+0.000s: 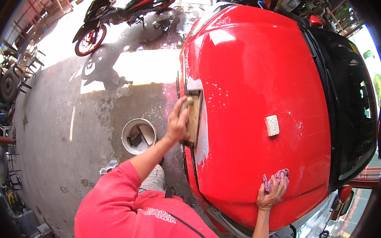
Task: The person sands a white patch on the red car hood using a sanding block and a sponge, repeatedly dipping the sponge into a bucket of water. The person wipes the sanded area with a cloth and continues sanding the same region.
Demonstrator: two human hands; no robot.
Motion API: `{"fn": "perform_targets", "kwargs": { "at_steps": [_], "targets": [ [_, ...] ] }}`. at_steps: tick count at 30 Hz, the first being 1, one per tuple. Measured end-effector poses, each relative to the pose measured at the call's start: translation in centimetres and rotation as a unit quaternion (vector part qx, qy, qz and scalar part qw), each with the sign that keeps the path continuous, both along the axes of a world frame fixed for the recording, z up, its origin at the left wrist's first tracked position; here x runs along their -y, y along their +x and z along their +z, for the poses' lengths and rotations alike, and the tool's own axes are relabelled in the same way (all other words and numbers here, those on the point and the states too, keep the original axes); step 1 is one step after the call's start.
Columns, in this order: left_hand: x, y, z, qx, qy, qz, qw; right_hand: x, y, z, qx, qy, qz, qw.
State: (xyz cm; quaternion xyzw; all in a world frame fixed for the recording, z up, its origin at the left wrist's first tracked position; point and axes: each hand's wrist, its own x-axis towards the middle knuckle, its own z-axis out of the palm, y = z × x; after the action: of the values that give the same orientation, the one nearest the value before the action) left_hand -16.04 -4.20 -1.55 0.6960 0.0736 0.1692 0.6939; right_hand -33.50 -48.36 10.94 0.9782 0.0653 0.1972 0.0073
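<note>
My left hand (178, 122) is closed on a long hand sanding board (193, 119) with a rounded knob, held flat against the front edge of the red car hood (260, 75). The hand is slightly blurred. A milky wet film (203, 138) lies on the paint beside the board, with water drops a little farther in. My right hand (272, 194) rests on the hood near its right side, its fingers gripping a crumpled purple cloth (276, 180). A small whitish block (272, 125) sits on the hood between the hands, touched by neither.
A white bucket (139, 136) with dark and pale pieces inside stands on the concrete floor by my legs. A red and black motorcycle (127, 7) is parked at the far left. The dark windshield (346, 100) borders the hood. Chairs and a tire (9, 84) line the left side.
</note>
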Motion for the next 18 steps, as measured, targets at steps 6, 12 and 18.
{"fn": "perform_targets", "kwargs": {
  "at_steps": [6, 12, 18],
  "targets": [
    [-12.7, 20.7, -2.1, -0.032, -0.114, 0.09, 0.989, -0.7, 2.1, -0.5, -0.008, 0.009, 0.033, 0.999],
    [1.7, -3.5, 0.8, -0.049, 0.012, -0.002, 0.999, -0.5, 0.2, 0.3, -0.017, -0.003, -0.024, 1.0],
    [-4.6, 13.3, 1.1, -0.043, 0.032, 0.023, 0.998, -0.6, 0.4, 0.0, -0.016, -0.008, -0.036, 0.999]
  ]
}}
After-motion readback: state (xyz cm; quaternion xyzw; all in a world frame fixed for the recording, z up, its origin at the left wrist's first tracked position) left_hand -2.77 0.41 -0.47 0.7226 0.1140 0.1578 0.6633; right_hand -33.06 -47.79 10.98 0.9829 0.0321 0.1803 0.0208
